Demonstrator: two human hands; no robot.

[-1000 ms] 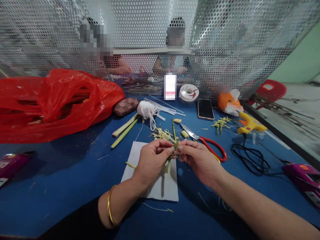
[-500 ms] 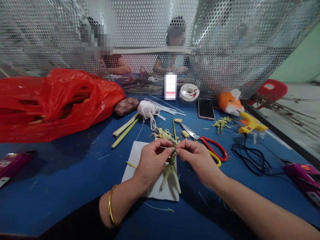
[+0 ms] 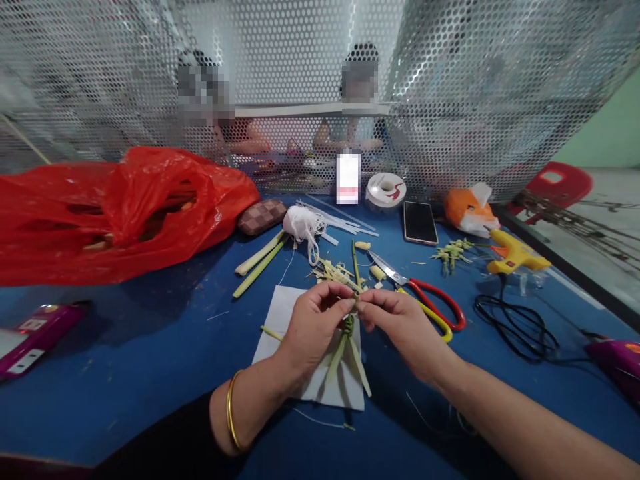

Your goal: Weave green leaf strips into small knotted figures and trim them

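Observation:
Both my left hand (image 3: 313, 330) and my right hand (image 3: 397, 327) pinch a small woven piece of green leaf strips (image 3: 349, 328) at its upper end, fingertips nearly touching. Two pale green tails of it hang apart toward me, over a white paper sheet (image 3: 280, 307) on the blue table. What exactly lies between the fingertips is hidden. Just beyond the hands are leaf scraps (image 3: 335, 272) and a thin green stalk (image 3: 355, 263). Scissors (image 3: 425, 293) with red and yellow handles lie to the right of my right hand, two cut stalks (image 3: 257, 267) to the left.
A red plastic bag (image 3: 165, 213) fills the left back. White string (image 3: 305, 227), a ribbon spool (image 3: 386, 190) and a dark phone (image 3: 420, 223) stand at the back. At right are a yellow glue gun (image 3: 517, 253) and its black cord (image 3: 515, 327). Two people sit beyond the perforated screen.
The whole view has shifted slightly, so things appear a little farther right and lower. Both hands keep their pinch on the woven piece, with only small finger movement.

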